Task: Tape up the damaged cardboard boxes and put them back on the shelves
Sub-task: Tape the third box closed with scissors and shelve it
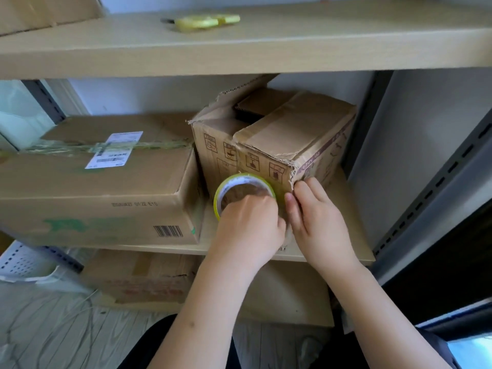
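Nearest the viewer, two bare forearms reach toward a middle shelf (239, 251). The left hand (250, 225) curls around a roll of yellow-green tape (241, 189), held upright against the near face of a small damaged cardboard box (271, 145). The right hand (319, 217) lies just right of it, fingers fairly straight and pressed on the box's torn near-right corner, grasping nothing. The box stands on the right part of the middle shelf; its top flaps are ragged and partly open, showing a dark gap. Left of it, touching, sits a larger sealed cardboard carton (101, 182) with a white shipping label and a barcode. Below, on a lower level, another worn carton (143, 278) rests. Farther up, the upper shelf (319, 43) carries a yellow object (205, 21), too blurred to name.
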Tool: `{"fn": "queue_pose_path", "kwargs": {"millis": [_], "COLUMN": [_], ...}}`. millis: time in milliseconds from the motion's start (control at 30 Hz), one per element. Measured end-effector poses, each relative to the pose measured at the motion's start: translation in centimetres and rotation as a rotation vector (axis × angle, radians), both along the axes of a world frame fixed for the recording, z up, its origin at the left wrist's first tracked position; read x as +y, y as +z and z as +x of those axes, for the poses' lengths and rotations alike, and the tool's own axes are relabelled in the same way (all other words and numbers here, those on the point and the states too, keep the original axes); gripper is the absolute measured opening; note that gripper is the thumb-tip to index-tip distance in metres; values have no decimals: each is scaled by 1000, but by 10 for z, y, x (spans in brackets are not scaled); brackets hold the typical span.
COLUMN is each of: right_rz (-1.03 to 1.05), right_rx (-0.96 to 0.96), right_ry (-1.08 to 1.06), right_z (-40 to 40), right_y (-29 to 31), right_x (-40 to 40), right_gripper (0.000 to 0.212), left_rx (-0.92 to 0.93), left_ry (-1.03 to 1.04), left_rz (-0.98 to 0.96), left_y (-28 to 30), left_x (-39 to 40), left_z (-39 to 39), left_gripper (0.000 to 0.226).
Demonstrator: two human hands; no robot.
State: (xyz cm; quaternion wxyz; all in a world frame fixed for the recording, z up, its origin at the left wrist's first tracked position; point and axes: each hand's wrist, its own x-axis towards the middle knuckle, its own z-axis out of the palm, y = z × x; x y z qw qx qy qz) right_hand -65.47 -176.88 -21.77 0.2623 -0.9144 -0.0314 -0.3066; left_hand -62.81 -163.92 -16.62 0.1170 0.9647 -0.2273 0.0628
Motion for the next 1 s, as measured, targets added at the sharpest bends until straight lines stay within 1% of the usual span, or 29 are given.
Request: {"fn": "queue_pose_path", "kwargs": {"millis": [67,100,133,200,233,300,333,367,400,467,500,533,567,633,700,767,833,900,967,1000], "right_rz": [-182,-197,-172,-135,-135,-147,-146,-150,-166,-187,-205,-275,-397,-602,-667,-621,-472,-255,-17,60], "right_rx": [52,0,-99,-326,-417,-517,-513,-461,-354,-25,145,275,345,402,409,379,285,194,181,192], "right_ry": [-88,-117,-125,-91,-60,-58,-86,-112,-129,-126,-129,-137,-141,-145,-154,-142,-50,62,100,96], "right_z": [-14,-21,-29,-33,-29,-7,8,25,43,79,90,99,105,104,94,68,34,-12,-57,-75], "right_y": [16,26,45,90,116,170,194,214,230,254,263,271,277,288,298,303,295,267,222,196], "right_x": [0,0,2,14,22,42,53,63,70,77,79,80,80,82,79,71,59,49,38,32], "right_gripper": [44,50,50,39,33,24,21,19,16,15,19,25,32,44,45,41,36,26,22,19], "left_rx": [38,31,-2,-81,-108,-164,-177,-188,-207,-232,-231,-241,-259,-284,-299,-304,-298,-301,-311,-317], "left_ry": [16,33,55,127,158,187,193,196,194,185,176,163,152,135,118,95,87,94,96,99], "left_rz": [-18,-43,-89,-159,-160,-122,-124,-128,-137,-156,-162,-165,-170,-182,-203,-210,-197,-185,-191,-192], "left_y": [-2,-7,-8,-8,-8,-14,-15,-15,-16,-21,-25,-28,-31,-34,-36,-37,-37,-37,-39,-40], "left_x": [7,9,11,10,10,10,12,15,18,22,24,26,28,32,35,37,40,43,44,44], "left_z": [-2,-3,-5,-9,-11,-13,-14,-17,-19,-22,-22,-21,-21,-19,-18,-18,-16,-15,-12,-11], "left_gripper": [12,8,6,21,28,33,30,25,19,16,18,19,19,19,19,20,20,18,14,11]}}
